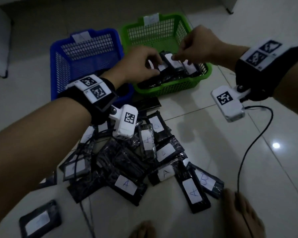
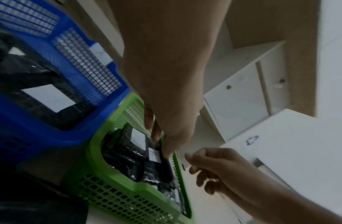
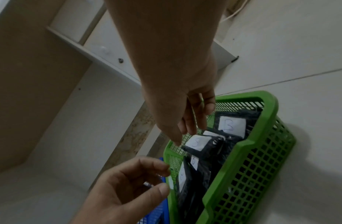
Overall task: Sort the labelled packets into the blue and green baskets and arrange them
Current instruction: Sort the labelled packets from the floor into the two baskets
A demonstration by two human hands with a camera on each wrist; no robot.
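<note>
Sorting sits partway: the green basket [image 1: 163, 91] holds several upright B packets [image 3: 231, 125], the blue basket [image 1: 58, 54] a few, and a large pile [image 1: 136, 162] (A and B mixed) waits on the floor. The left hand [image 1: 138, 64] and right hand [image 1: 196, 47], fingers curled, hover over the row; whether either pinches a packet I cannot tell.

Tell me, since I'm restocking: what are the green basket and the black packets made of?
The green lattice basket looks like moulded plastic, matte: uniform colour, grid holes, thick rounded rim. The black packets seem wrapped in glossy crinkled film, which shows wrinkle glints, with white paper-like labels; contents unseen.
</note>
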